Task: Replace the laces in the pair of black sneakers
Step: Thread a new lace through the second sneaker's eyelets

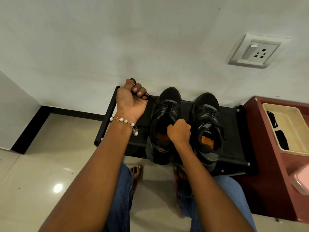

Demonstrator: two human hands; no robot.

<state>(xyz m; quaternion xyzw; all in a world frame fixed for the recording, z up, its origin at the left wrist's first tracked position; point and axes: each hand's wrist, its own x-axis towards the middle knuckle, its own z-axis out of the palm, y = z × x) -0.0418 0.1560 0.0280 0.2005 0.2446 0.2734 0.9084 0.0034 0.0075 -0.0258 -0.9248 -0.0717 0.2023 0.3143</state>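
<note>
Two black sneakers stand side by side on a low black rack (pixel 234 131), toes toward the wall. My left hand (pixel 132 99) is raised left of the left sneaker (pixel 164 118) and grips a black lace (pixel 151 98) that runs taut down to that shoe's eyelets. My right hand (pixel 179 130) holds the left sneaker at its tongue and collar, fingers curled over the opening. The right sneaker (pixel 207 124) sits untouched, laced, with an orange insole showing.
A maroon cabinet (pixel 267 164) stands right of the rack, carrying a cream tray (pixel 294 124) with dark items inside and a pink box (pixel 301 183). A wall socket (pixel 255 51) is above. My bare feet and jeans are below on the tiled floor.
</note>
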